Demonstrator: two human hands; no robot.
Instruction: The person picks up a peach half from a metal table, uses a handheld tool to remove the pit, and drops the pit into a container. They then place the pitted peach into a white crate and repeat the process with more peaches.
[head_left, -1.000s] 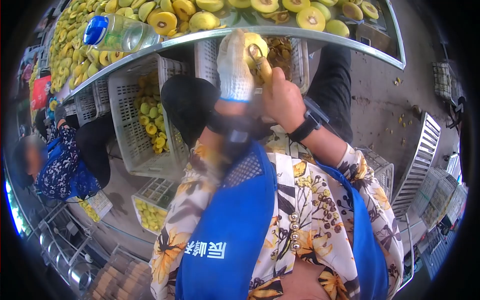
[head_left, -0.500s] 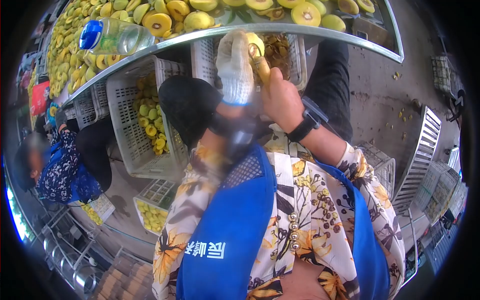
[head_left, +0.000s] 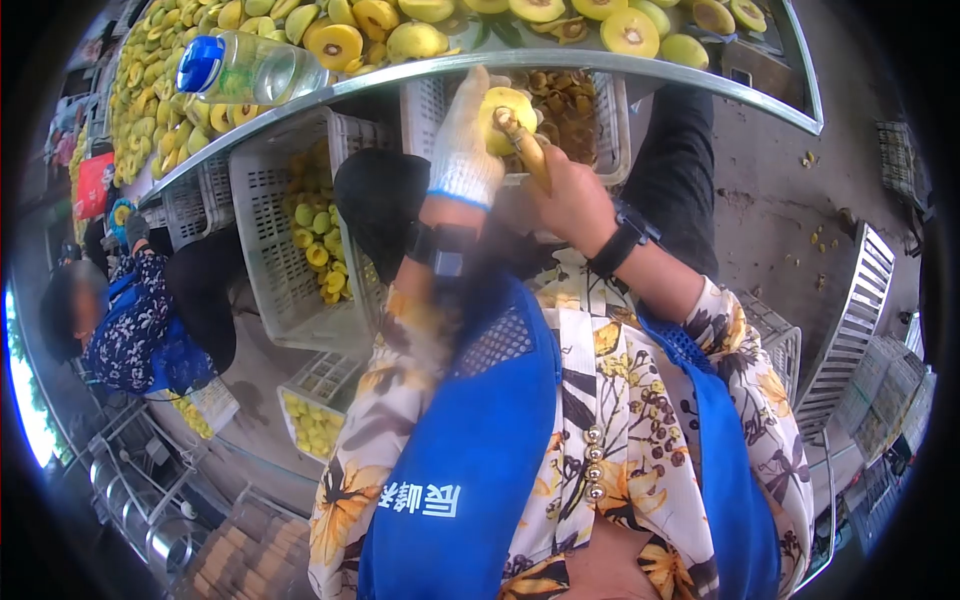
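My left hand [head_left: 468, 140], in a white knitted glove, holds a yellow halved fruit [head_left: 506, 120] with its cut face toward the camera. My bare right hand [head_left: 572, 200] is closed around the handle of a tool [head_left: 535, 165], whose tip touches the middle of the cut face. Both hands are just below the metal table edge [head_left: 440, 64]. Behind them stands a white crate [head_left: 617, 130] holding brown fruit scraps [head_left: 568, 100].
Halved fruit [head_left: 630, 33] and a blue-capped bottle [head_left: 270, 70] lie on the table. A white crate [head_left: 262, 250] with fruit pieces stands lower left. A co-worker [head_left: 130, 330] sits at the far left; a slatted metal rack [head_left: 850, 310] stands at right.
My left hand has turned, bringing the fruit's cut face into fuller view. The tool tip now shows against its centre. The whole view has shifted slightly.
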